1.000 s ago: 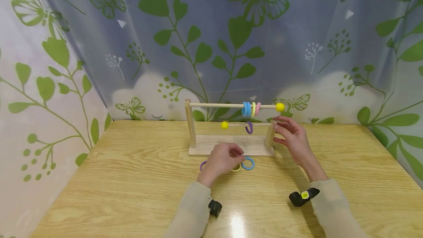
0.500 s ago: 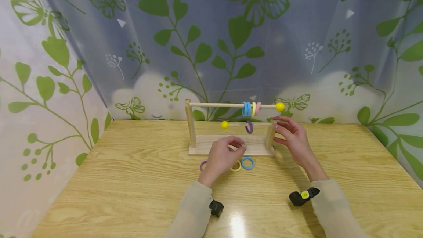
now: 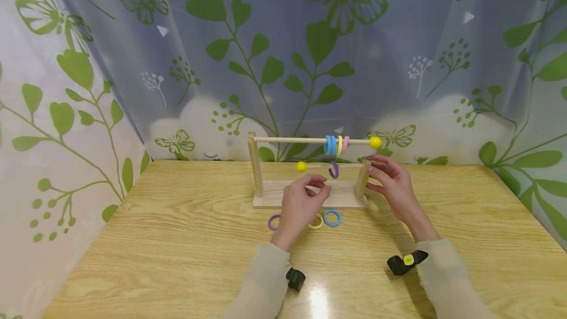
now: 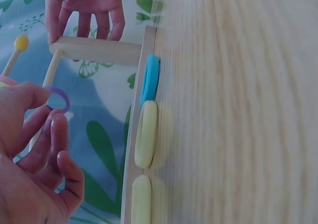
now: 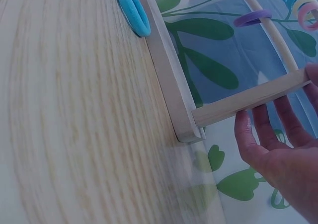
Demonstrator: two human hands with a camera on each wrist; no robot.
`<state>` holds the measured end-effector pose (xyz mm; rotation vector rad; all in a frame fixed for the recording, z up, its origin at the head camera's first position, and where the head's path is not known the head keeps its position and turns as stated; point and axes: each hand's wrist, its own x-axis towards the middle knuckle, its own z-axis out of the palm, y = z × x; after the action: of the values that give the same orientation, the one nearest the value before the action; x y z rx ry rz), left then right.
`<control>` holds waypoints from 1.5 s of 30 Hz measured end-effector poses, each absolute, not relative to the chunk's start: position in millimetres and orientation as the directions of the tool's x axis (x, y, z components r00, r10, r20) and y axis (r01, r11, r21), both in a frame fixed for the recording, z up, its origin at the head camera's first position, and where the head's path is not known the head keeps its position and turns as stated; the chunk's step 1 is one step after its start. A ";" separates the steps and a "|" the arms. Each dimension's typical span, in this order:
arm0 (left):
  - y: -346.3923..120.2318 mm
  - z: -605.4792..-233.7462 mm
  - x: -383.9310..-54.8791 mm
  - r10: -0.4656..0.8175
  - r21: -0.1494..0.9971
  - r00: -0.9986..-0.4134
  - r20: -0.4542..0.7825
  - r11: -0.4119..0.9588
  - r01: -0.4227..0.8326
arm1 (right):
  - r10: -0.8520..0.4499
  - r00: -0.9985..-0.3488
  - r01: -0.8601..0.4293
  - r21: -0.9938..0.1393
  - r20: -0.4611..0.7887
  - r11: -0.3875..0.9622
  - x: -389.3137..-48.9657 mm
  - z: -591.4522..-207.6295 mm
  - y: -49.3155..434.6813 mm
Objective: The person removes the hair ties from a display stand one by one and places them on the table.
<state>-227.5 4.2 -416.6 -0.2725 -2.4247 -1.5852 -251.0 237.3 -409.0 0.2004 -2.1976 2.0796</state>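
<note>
A wooden stand (image 3: 347, 196) has a long upper rod and a shorter lower rod. My right hand (image 3: 394, 188) grips its short right post (image 5: 253, 97), thumb on one side, fingers on the other. Over the base, my left hand (image 3: 301, 208) has its fingers loosely bent, with nothing between thumb and index finger in the head view. Its fingertips are close to the lower rod, where a purple ring (image 5: 251, 18) hangs; in the left wrist view they overlap that ring. Blue rings (image 3: 329, 146), a yellow ring (image 3: 339, 146) and a pink ring (image 3: 345, 145) hang on the upper rod.
Along the stand's front edge lie a blue ring (image 4: 153, 80), pale yellow rings (image 4: 151, 134) and a purple ring (image 3: 269, 222), partly behind the left wrist. Yellow balls (image 3: 375, 143) cap the rod ends. A leaf-patterned curtain (image 3: 283, 38) hangs behind the table.
My left hand has risen away from the rings on the table, forward over the base towards the lower rod. The right hand keeps its grip on the post.
</note>
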 end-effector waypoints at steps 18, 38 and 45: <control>32.9 -414.9 -225.5 -0.190 0.886 -0.924 0.332 0.399 0.236 | -0.015 -0.986 -0.164 -0.985 0.164 0.059 -251.2 -409.3 237.4; 55.2 -413.3 -231.0 -0.311 0.864 -0.886 0.343 0.475 0.167 | -0.016 -0.985 -0.174 -0.983 0.174 0.049 -250.5 -409.8 237.0; 58.5 -413.0 -232.9 -0.331 0.856 -0.885 0.327 0.500 0.130 | -0.011 -0.985 -0.173 -0.984 0.173 0.053 -250.6 -410.3 237.0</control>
<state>-232.9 58.5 -413.0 0.1655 -2.2927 -1.3648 -250.6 237.0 -410.3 0.1925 -2.1898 2.0755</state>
